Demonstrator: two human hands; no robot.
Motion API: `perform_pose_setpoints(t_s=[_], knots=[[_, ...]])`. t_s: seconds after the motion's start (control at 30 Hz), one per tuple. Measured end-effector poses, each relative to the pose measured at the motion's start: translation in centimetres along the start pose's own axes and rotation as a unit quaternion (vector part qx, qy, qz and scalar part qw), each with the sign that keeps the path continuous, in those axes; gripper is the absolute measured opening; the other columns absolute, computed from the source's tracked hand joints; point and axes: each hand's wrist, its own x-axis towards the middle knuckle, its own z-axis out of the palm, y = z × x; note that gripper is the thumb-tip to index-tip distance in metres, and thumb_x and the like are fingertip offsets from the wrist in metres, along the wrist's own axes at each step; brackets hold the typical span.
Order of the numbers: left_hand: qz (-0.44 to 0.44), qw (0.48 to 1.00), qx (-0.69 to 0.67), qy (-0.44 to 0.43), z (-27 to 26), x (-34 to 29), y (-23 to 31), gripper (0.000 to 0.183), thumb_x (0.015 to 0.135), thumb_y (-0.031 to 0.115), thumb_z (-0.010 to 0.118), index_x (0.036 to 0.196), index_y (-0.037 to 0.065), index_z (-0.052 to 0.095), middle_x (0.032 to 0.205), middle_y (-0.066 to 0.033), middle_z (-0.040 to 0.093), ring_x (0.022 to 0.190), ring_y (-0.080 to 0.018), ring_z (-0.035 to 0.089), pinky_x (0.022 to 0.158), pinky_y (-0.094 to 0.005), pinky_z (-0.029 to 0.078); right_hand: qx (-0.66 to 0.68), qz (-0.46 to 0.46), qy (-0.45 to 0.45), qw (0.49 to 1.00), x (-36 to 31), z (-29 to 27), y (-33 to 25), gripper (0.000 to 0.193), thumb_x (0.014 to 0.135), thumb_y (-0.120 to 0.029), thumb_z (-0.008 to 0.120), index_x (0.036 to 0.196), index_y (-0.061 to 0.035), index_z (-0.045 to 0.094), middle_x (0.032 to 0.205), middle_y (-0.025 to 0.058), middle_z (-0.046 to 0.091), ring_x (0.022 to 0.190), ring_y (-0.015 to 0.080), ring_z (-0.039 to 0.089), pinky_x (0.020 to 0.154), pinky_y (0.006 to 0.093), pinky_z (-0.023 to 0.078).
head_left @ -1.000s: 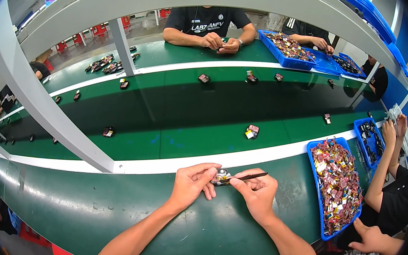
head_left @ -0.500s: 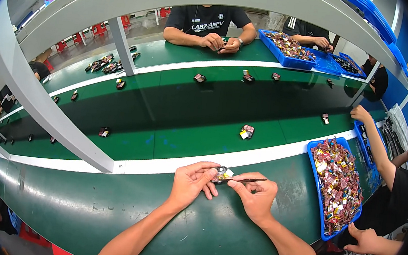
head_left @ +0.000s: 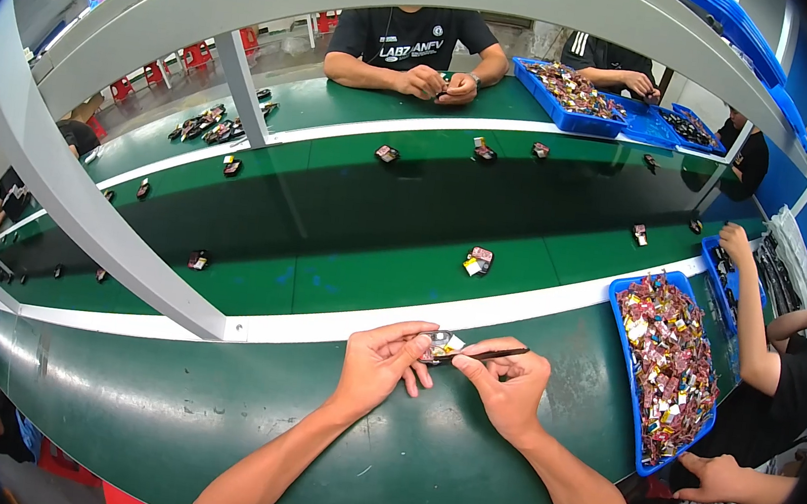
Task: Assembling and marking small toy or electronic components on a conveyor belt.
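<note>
Between the fingertips of my left hand (head_left: 374,366) is a small black-rimmed device housing (head_left: 436,339) with a white and yellow piece in it. My right hand (head_left: 513,394) pinches a slim black tool (head_left: 501,354) that looks like tweezers. Its tip end reaches the right side of the housing, though my fingers partly cover the contact. Both hands are held over the green worktable (head_left: 305,420), close to its white edge strip.
Right of my hands stands a blue tray (head_left: 642,448) heaped with small red, white and yellow parts. Beyond the white strip, a green conveyor belt (head_left: 369,288) carries scattered units such as this one (head_left: 478,261). A grey frame post (head_left: 84,176) rises at left. Co-workers sit opposite and at right.
The units on the belt have shifted slightly left. At right, a co-worker's raised arm has moved, and another hand by the tray has shifted a little left. My hands stay nearly still.
</note>
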Motion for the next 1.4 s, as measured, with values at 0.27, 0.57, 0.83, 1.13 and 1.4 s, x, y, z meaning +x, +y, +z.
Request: perform_pose_setpoints(t_s=[0.27,0.57,0.83,1.13,1.4], knots=[[0.003,1.0,-0.005,0.0,-0.12,0.03,-0.14,0.03,0.101,0.011,0.06,0.124,-0.008,0.064,0.088,-0.0153,0.069,0.064,-0.0194,0.07,0.048,-0.0259,0.055,-0.011,0.002,0.001,1.0,-0.05,0.01,0.0,0.012,0.082,0.0,0.081,0.091,0.0002,0.074,0.074,-0.0014,0.069,0.052,-0.0026,0.04,0.045,0.0174,0.028],[0.01,1.0,-0.004,0.0,-0.1,0.03,-0.03,0.027,0.102,0.011,0.058,0.12,-0.008,0.065,0.085,-0.0149,0.069,0.059,-0.0189,0.068,0.046,-0.0259,0.054,0.003,0.01,-0.019,1.0,0.27,-0.17,-0.25,0.01,0.084,0.005,0.076,0.09,0.0035,0.069,0.081,0.0037,0.072,0.054,-0.0035,0.043,0.047,0.0158,0.03],[0.014,1.0,0.006,0.004,-0.19,0.12,-0.19,0.027,0.102,0.012,0.058,0.116,-0.009,0.067,0.08,-0.0142,0.069,0.054,-0.0179,0.067,0.044,-0.0258,0.054,0.003,0.009,-0.019,1.0,0.19,-0.14,-0.02,0.01,0.083,0.004,0.077,0.09,0.0022,0.071,0.08,0.0018,0.071,0.053,-0.0032,0.041,0.046,0.0161,0.029],[0.018,1.0,0.001,0.025,0.25,0.03,-0.03,0.026,0.102,0.01,0.059,0.117,-0.009,0.066,0.079,-0.0139,0.069,0.053,-0.0171,0.066,0.043,-0.0246,0.052,0.013,0.026,-0.009,1.0,0.1,-0.12,0.08,0.01,0.083,0.002,0.079,0.091,0.0012,0.073,0.078,-0.0011,0.069,0.052,-0.003,0.039,0.046,0.0165,0.028],[-0.005,1.0,-0.001,0.018,-0.2,0.06,-0.15,0.026,0.1,0.01,0.061,0.12,-0.007,0.067,0.081,-0.0116,0.069,0.054,-0.0135,0.064,0.041,-0.0227,0.047,-0.022,-0.001,-0.013,1.0,-0.03,0.01,-0.24,0.009,0.084,0.004,0.077,0.09,0.003,0.071,0.077,0.001,0.07,0.052,-0.0033,0.041,0.047,0.0161,0.029]])
